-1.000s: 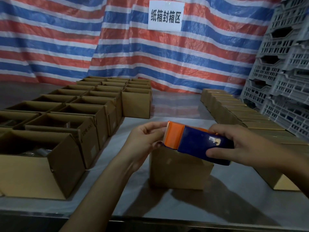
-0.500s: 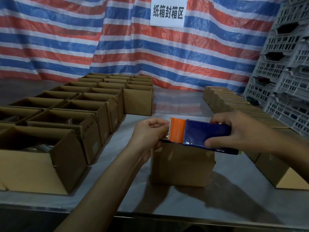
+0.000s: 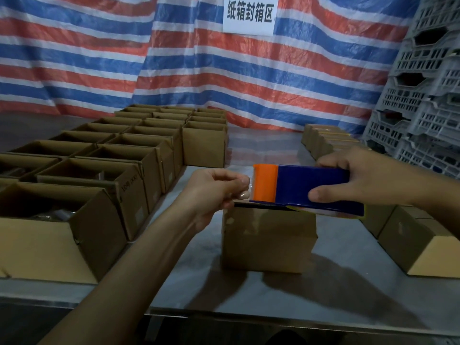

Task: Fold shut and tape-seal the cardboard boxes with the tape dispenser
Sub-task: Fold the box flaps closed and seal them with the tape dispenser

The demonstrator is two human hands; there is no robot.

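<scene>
The job is mid-batch, and one seal is only beginning. A small brown cardboard box [image 3: 268,240] stands with its flaps folded flat in the middle of the grey metal table [image 3: 249,295]. The orange-and-blue plastic tape dispenser [image 3: 303,183] is held just over its top edge. The right hand [image 3: 361,178] grips the blue body, thumb on the near face and fingers curled over the far edge. The left hand [image 3: 214,192] has its fingers curled, and thumb and fingertips appear to pinch the free end of clear tape [image 3: 250,188] at the orange mouth. No strip can be made out on this box's top, so its sealing looks still to do. Rows of open brown cartons [image 3: 139,185] on the left await folding and taping. A line of shut cartons [image 3: 326,140] on the right seems finished, though their tape cannot be made out.
</scene>
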